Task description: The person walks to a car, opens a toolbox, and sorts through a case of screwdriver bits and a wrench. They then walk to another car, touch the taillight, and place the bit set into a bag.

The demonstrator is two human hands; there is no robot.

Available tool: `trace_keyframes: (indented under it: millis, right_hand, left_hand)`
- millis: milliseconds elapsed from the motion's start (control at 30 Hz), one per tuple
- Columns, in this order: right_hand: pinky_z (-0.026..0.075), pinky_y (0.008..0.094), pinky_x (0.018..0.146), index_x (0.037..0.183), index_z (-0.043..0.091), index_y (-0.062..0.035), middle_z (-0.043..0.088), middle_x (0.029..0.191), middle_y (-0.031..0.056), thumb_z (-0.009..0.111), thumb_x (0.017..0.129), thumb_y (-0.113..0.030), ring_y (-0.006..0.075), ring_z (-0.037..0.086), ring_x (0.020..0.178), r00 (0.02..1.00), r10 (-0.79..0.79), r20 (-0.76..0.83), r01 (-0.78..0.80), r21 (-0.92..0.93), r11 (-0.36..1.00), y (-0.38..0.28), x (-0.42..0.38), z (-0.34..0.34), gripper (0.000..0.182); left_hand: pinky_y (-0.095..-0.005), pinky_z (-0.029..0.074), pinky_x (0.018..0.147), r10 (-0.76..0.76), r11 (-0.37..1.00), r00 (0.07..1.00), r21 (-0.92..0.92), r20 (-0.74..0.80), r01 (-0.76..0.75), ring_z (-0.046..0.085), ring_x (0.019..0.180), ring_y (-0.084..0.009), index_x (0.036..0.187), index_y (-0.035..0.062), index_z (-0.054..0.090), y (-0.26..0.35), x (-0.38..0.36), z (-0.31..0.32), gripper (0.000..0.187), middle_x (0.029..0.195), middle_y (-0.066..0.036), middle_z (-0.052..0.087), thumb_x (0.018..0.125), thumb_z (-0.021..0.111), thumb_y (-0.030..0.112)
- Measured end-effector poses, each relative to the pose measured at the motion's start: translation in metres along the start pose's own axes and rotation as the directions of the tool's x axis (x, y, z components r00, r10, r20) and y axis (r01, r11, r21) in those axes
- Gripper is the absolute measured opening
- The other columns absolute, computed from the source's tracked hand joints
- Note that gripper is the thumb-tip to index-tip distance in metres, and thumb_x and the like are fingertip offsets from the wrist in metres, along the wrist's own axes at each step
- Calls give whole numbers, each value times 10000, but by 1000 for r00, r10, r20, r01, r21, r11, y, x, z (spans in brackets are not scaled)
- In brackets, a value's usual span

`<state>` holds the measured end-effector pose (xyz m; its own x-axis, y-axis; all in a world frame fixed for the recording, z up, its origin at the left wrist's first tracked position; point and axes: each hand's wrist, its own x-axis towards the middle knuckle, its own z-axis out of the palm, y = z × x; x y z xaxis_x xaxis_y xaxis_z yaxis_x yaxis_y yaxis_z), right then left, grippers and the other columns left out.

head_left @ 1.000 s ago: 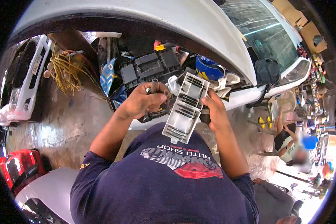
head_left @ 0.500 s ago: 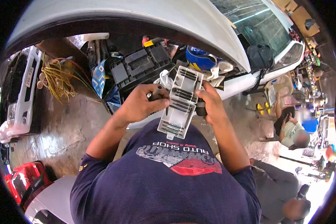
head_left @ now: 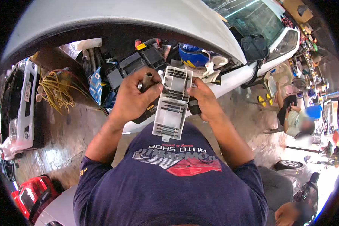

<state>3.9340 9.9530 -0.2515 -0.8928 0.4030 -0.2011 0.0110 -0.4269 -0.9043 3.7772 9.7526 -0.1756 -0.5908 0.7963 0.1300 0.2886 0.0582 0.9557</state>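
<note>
A hinged, pale plastic drill bit case [head_left: 166,117] lies opened out in front of my chest, with dark bits in rows in both halves. My right hand [head_left: 207,101] grips its right edge, thumb on the rim. A dark rounded object [head_left: 194,107] sits under that palm, beside the case. My left hand [head_left: 133,96] is closed around a grey metal tube-shaped tool [head_left: 147,78], its hollow end pointing up. The left thumb and fingertips meet at the case's upper left edge; anything pinched there is hidden.
A white car with its hood raised [head_left: 113,17] is ahead. In its bay lie a black plastic tray [head_left: 133,62] and a blue container [head_left: 192,56]. Yellow cable [head_left: 56,90] hangs at left near another white car [head_left: 22,101]. A seated person [head_left: 295,120] is at right, another person [head_left: 275,184] lower right.
My left hand has risen from the case's middle to its upper left edge, the tube-shaped tool tipping upward. Both hands and the case have shifted slightly left in view.
</note>
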Motion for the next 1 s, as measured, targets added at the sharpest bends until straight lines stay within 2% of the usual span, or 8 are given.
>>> trace_keyframes:
  millis: [133,333,400,567,667,733,833,1000]
  right_hand:
    - [594,335,919,1429,544,52,721,1222,147,615,987,-88,203,719,1058,1000,-12,13,12,-25,1000,-10,-5,3,470]
    - [595,314,637,1436,517,36,698,1078,111,640,1001,-129,162,692,796,1000,4,30,-2,-48,999,0,-2,-8,481]
    - [545,297,524,1430,507,28,674,1016,92,649,1015,-157,141,651,694,1000,-7,27,8,-37,999,-2,-1,-4,476]
    - [550,294,548,1408,518,26,671,1013,91,655,1022,-170,141,658,716,998,-30,47,31,-28,999,-2,-4,-4,454]
    - [545,288,564,1403,527,24,672,1022,88,651,1023,-167,135,659,729,999,-41,28,42,-21,999,-4,-8,-1,443]
    - [542,285,573,1401,532,23,673,1030,87,647,1022,-163,132,659,736,999,-51,15,52,-24,998,-2,-8,-2,438]
    - [536,285,584,1395,540,20,675,1053,86,634,1023,-157,129,658,746,997,-70,33,72,-35,997,2,-6,-7,423]
    - [543,295,593,1395,544,16,679,1069,85,653,1005,-179,132,666,772,991,-129,22,130,-13,991,9,-2,-5,450]
  left_hand:
    - [-261,402,587,151,984,988,97,-29,-148,470,673,-38,1044,51,693,0,10,11,145,757,44,588,938,780,97]
    - [-345,485,623,208,945,974,238,92,-224,573,665,-151,1063,30,701,10,36,24,209,780,-93,648,919,791,151]
    - [-316,474,629,208,943,969,236,130,-234,572,698,-118,1049,36,708,13,45,27,212,804,-56,658,926,802,181]
    - [-310,473,645,309,901,920,235,242,-365,556,706,-110,1030,43,720,-1,54,34,213,799,-26,647,927,812,205]
    - [-353,505,659,243,866,912,350,331,-358,620,689,-189,1033,50,723,-2,54,35,204,825,-67,678,917,808,195]
    - [-455,583,760,290,793,846,383,447,-474,742,888,-376,1080,87,716,-10,56,36,207,959,-137,749,899,760,178]
    - [-467,603,808,411,721,749,318,520,-616,752,930,-347,1068,106,721,-17,58,35,190,1001,-103,761,890,744,166]
    - [-457,613,868,401,629,724,406,561,-663,759,1011,-323,1148,129,752,-20,60,35,263,1088,-87,784,888,749,167]
